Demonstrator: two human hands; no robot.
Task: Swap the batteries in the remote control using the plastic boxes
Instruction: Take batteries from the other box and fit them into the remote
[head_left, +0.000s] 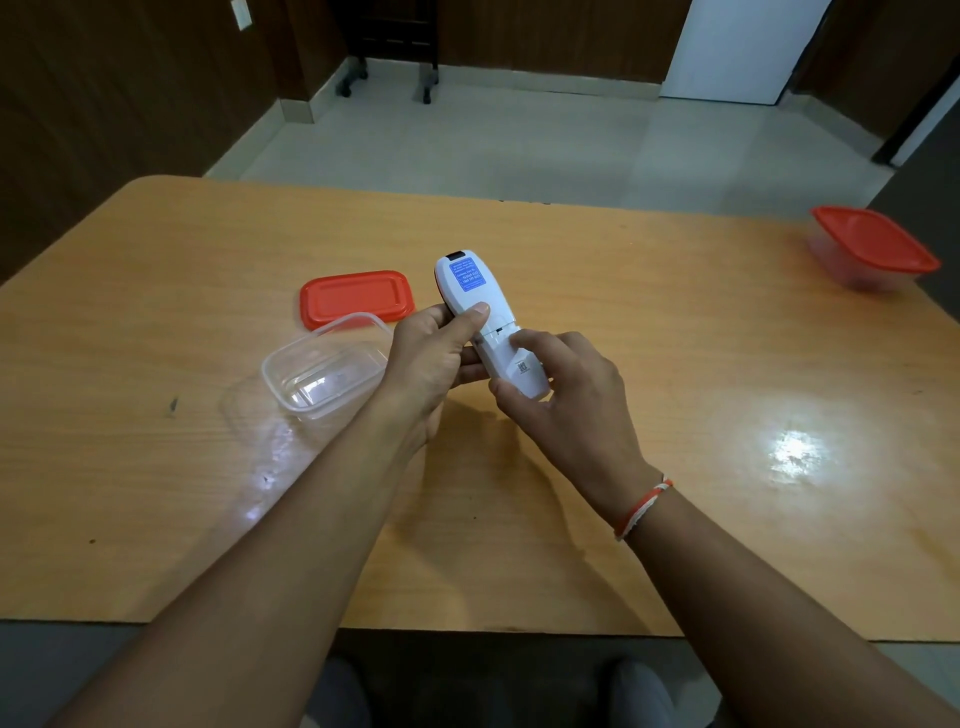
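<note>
A white remote control (470, 291) with a blue sticker on its back is held face down above the table. My left hand (434, 358) grips its middle, thumb on the back. My right hand (563, 395) wraps its near end, with the index finger on the battery cover. An open clear plastic box (324, 366) stands just left of my left hand and looks empty. Its red lid (356, 297) lies flat behind it. A second clear box with a red lid on (872, 247) sits at the table's far right edge; its contents are hidden.
The wooden table (675, 338) has a rounded far-left corner and a near edge by my knees. Beyond it lies a tiled floor with a wheeled stand (387, 78) and a white door.
</note>
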